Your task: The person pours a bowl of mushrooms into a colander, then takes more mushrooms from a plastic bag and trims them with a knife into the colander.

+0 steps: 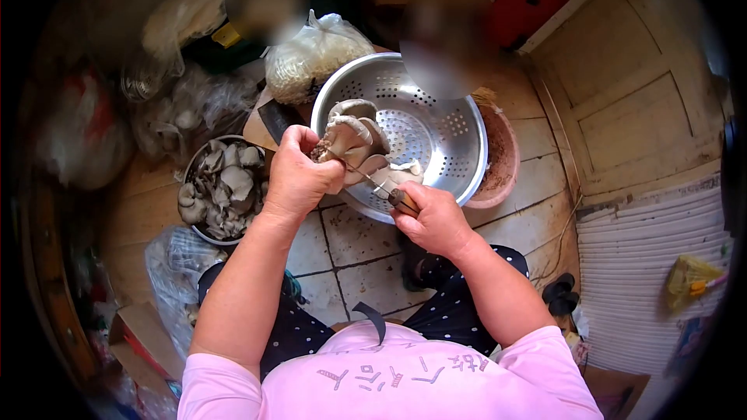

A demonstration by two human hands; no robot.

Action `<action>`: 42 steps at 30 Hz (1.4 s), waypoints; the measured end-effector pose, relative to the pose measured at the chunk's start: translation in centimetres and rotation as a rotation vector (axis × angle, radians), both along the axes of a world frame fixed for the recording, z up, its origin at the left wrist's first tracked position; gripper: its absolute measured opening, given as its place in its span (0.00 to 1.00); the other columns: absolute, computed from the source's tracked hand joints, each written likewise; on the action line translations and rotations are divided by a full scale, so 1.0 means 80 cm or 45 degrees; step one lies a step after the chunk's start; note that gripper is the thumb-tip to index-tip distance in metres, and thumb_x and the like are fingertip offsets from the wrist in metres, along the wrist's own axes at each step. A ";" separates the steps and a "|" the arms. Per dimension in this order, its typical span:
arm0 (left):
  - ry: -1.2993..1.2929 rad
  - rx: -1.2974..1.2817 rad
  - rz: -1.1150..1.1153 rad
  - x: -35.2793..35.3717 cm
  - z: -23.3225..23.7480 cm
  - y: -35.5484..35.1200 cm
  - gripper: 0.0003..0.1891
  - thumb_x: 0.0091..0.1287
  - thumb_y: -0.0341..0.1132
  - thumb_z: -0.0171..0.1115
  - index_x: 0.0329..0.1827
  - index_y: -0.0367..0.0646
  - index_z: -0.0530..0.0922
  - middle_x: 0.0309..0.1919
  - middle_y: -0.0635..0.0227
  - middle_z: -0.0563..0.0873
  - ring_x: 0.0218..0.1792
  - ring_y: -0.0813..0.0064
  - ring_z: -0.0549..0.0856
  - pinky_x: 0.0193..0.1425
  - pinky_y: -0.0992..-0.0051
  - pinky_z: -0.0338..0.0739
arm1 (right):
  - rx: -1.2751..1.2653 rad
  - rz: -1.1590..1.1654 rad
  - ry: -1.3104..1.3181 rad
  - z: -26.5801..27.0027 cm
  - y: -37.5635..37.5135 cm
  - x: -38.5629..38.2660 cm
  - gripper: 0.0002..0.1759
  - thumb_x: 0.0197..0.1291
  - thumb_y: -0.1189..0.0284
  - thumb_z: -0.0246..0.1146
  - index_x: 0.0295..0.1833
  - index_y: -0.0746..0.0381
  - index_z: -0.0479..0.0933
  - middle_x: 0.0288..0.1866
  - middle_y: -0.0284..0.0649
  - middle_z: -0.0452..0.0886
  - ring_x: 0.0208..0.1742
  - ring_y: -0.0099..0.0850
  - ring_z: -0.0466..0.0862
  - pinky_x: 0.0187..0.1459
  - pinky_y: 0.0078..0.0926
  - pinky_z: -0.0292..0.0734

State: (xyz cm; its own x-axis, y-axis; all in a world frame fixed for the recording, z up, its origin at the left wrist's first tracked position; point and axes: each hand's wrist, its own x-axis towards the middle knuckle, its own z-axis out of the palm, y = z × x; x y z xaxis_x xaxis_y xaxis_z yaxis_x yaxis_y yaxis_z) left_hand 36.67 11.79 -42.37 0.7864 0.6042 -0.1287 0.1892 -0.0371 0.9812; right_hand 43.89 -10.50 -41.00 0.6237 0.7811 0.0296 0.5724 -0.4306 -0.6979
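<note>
My left hand [302, 173] is closed around the base of a cluster of grey oyster mushrooms [355, 131], held over the near left part of a perforated metal basin [475, 120]. A knife [403, 202] with a wooden handle is gripped in my right hand [432, 216], its thin blade pointing up and left at the cluster's lower caps. Pale mushroom pieces [406, 173] show beside the right fingers; whether they are attached to the cluster is unclear.
A bowl of grey mushrooms [226, 190] stands at the left. Behind it are a plastic bag of pale food [311, 58] and more bags. A pink tub [506, 157] sits right of the basin, near a wooden door [630, 85]. Tiled floor [366, 268] lies below.
</note>
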 end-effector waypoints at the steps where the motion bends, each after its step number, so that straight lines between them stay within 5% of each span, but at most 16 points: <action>1: 0.010 0.066 0.012 0.000 -0.001 0.000 0.20 0.45 0.30 0.68 0.41 0.40 0.72 0.34 0.70 0.79 0.36 0.81 0.77 0.40 0.79 0.75 | -0.001 0.004 0.000 0.001 0.000 -0.001 0.12 0.55 0.69 0.63 0.46 0.57 0.75 0.37 0.51 0.81 0.41 0.55 0.81 0.41 0.46 0.76; 23: -0.095 -0.276 -0.022 0.001 0.003 -0.002 0.13 0.53 0.23 0.71 0.35 0.45 0.74 0.32 0.74 0.77 0.32 0.84 0.76 0.35 0.82 0.74 | -0.084 -0.105 0.110 0.006 0.005 -0.009 0.14 0.56 0.69 0.62 0.49 0.58 0.77 0.40 0.51 0.82 0.43 0.53 0.82 0.43 0.42 0.77; 38: -0.136 -0.294 0.003 0.008 -0.003 -0.008 0.17 0.54 0.23 0.66 0.48 0.41 0.77 0.34 0.74 0.76 0.34 0.82 0.76 0.36 0.80 0.75 | -0.072 -0.133 0.174 0.007 0.003 -0.011 0.15 0.56 0.69 0.63 0.50 0.59 0.77 0.37 0.50 0.82 0.40 0.50 0.83 0.43 0.39 0.78; 42: -0.112 -0.314 0.001 0.008 -0.009 -0.003 0.14 0.52 0.27 0.68 0.41 0.42 0.78 0.31 0.76 0.77 0.34 0.83 0.77 0.37 0.79 0.75 | -0.061 -0.138 0.186 0.005 0.003 -0.011 0.15 0.55 0.69 0.63 0.49 0.59 0.77 0.36 0.50 0.82 0.39 0.50 0.83 0.42 0.38 0.78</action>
